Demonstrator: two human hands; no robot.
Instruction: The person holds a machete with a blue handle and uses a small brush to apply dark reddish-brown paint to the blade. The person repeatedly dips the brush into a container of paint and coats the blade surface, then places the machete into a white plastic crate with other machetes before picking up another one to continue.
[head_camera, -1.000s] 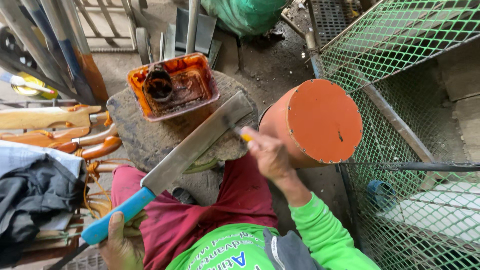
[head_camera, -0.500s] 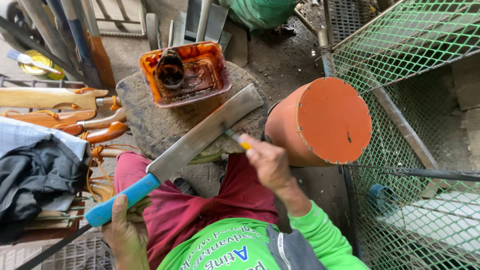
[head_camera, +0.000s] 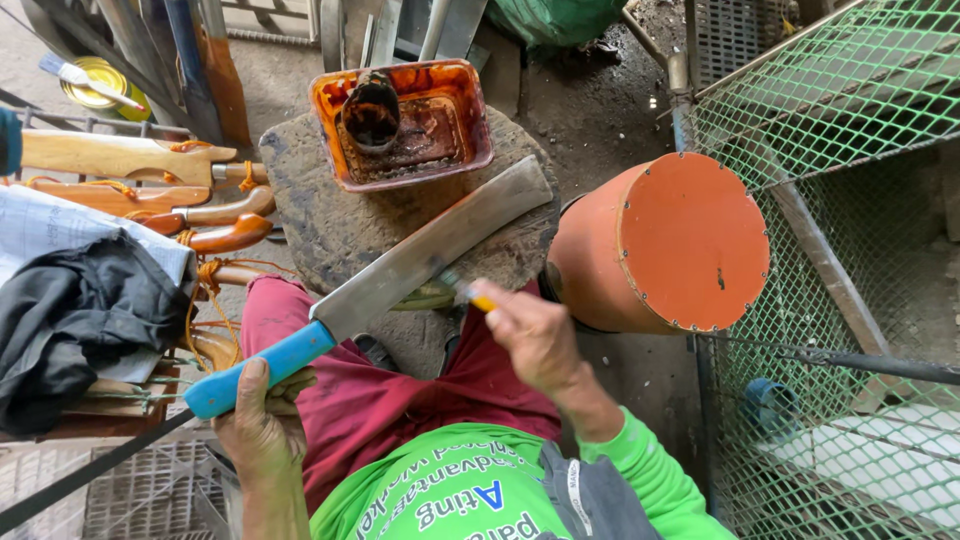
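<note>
Brush (head_camera: 468, 293) tip hidden behind blade (head_camera: 430, 255)

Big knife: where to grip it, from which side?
Grip the blue handle, coming from the person's left, where the left hand wraps it now. The knife lies slanted across the round block, blade bare; the right hand works a small brush there, so avoid that end.
</note>
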